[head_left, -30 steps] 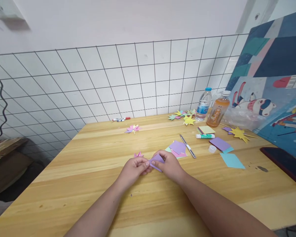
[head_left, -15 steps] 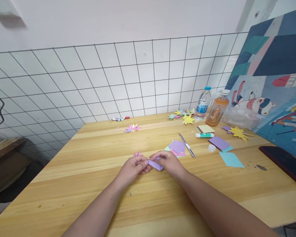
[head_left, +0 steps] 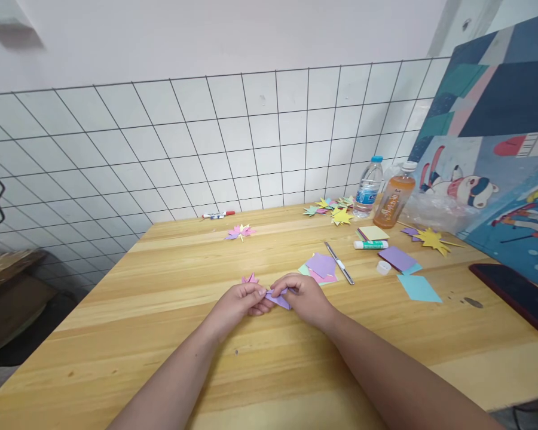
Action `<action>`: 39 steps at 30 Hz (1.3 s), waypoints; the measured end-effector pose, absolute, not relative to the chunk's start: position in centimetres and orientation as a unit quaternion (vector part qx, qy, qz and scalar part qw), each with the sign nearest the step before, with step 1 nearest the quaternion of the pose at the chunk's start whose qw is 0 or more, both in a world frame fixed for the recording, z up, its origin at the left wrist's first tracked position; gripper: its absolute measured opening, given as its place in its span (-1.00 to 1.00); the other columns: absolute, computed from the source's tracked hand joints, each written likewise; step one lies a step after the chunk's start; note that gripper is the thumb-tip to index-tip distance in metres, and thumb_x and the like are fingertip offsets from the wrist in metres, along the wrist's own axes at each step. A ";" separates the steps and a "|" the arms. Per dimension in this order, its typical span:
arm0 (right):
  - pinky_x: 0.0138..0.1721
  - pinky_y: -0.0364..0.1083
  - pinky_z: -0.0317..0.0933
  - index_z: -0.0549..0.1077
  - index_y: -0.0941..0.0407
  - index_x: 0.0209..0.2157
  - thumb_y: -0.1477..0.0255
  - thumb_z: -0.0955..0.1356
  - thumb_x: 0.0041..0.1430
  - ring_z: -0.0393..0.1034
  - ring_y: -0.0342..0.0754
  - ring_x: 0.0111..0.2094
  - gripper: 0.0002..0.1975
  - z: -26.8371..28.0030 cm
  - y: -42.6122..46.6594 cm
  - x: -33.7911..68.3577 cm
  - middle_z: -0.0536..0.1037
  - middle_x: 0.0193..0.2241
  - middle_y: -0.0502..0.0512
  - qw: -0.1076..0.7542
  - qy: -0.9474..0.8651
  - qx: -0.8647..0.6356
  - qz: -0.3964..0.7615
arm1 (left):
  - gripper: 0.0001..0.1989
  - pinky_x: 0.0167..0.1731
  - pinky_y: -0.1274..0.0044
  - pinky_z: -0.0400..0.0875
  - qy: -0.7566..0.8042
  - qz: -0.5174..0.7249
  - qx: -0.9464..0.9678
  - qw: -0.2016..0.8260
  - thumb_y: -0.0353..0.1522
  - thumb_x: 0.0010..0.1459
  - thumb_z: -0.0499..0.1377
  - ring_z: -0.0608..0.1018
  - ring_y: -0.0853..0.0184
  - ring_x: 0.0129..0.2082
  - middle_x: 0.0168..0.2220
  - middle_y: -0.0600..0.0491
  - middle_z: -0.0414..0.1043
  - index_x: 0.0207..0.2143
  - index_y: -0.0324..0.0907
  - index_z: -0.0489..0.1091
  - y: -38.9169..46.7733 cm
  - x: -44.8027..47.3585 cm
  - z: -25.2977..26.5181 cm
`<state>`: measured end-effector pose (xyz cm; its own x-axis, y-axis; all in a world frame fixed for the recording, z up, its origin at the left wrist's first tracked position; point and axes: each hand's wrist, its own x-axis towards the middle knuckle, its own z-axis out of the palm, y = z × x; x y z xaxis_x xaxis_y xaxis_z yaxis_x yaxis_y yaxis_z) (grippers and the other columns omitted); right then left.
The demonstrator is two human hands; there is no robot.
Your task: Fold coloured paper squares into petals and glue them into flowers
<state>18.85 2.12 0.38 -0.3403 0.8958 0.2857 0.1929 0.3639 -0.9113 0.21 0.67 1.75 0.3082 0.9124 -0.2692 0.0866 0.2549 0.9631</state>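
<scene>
In come the bare forearms, left [head_left: 174, 364] and right [head_left: 381, 358], slanting toward each other from the near edge! The left hand [head_left: 240, 301] pinches, its thumb above curled fingers [head_left: 260, 308]; the right hand [head_left: 307, 298] arches knuckles-up (thumb partly tucked underneath), fingertips close to the left's.

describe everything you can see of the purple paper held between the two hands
The purple paper is small, plain and matt, and looks folded, with a slanting lower edge. The left hand pinches its left end, while the fingers of the right hand hold its upper and right side, hiding part of it. It is over the table; whether it touches the wood is unclear.
</scene>
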 end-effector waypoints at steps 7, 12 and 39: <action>-0.20 -0.09 0.26 0.53 0.08 -0.51 0.63 0.22 -0.10 0.42 -0.08 -0.28 -0.72 0.5 2.2 18.8 0.56 -0.36 0.04 0.421 -0.697 -0.387 0.432 | -0.63 -0.36 0.55 0.36 0.498 0.335 0.504 0.621 -0.10 -0.09 0.28 0.52 0.38 -0.46 -0.40 -0.05 0.56 -0.41 -0.24 0.51 0.7 0.4 1.9; -0.31 -0.12 0.29 0.49 0.11 -0.24 0.51 0.22 -0.06 0.44 -0.08 -0.33 -0.66 0.8 2.4 19.0 0.54 -0.34 0.07 0.445 -0.556 -0.401 0.577 | -0.62 -0.39 0.51 0.36 0.518 0.348 0.537 0.568 -0.07 -0.11 0.27 0.50 0.36 -0.50 -0.47 -0.03 0.54 -0.48 -0.24 0.47 0.7 0.7 1.3; -0.49 -0.20 0.05 0.51 0.08 -0.44 0.26 0.31 0.09 0.29 -0.15 -0.49 -0.78 0.2 2.3 19.0 0.52 -0.51 -0.02 0.314 -0.749 -0.477 0.336 | -0.78 -0.32 0.53 0.31 0.536 0.310 0.719 0.315 -0.27 0.10 0.07 0.51 0.30 -0.40 -0.48 0.10 0.51 -0.46 -0.13 0.47 0.6 0.8 0.8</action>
<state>18.99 2.30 0.22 -0.3475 0.9256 0.1498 0.5044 0.3192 -0.8023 0.82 0.59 0.76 0.2326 0.9665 0.1086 0.5751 -0.2267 0.7860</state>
